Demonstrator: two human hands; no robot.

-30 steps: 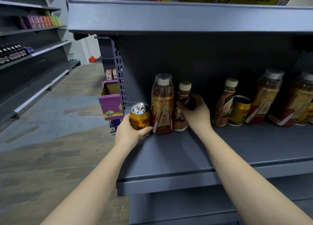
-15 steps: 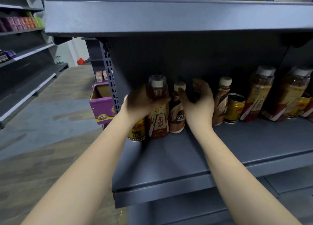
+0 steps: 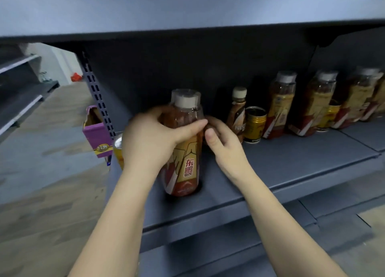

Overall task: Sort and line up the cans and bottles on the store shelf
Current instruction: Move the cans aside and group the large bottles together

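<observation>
My left hand point(image 3: 150, 139) is wrapped around the upper body of a tall amber bottle point(image 3: 185, 151) with a white cap and a gold and red label. The bottle stands on the grey shelf point(image 3: 291, 162), near its front. My right hand point(image 3: 223, 145) is just behind and to the right of that bottle, its fingers curled around a small brown coffee bottle that is almost fully hidden. A gold can point(image 3: 118, 151) stands at the shelf's left end, partly covered by my left wrist.
Further right stand a Nescafe bottle point(image 3: 237, 114), a second gold can point(image 3: 254, 124) and several tall amber bottles point(image 3: 281, 106) with cans between them. The upper shelf point(image 3: 187, 12) hangs low overhead. A purple carton point(image 3: 98, 135) sits beyond the left upright.
My left hand let go of the gold can and took hold of the tall amber bottle, which now stands closer to the shelf's front. My right hand stayed by the small coffee bottle.
</observation>
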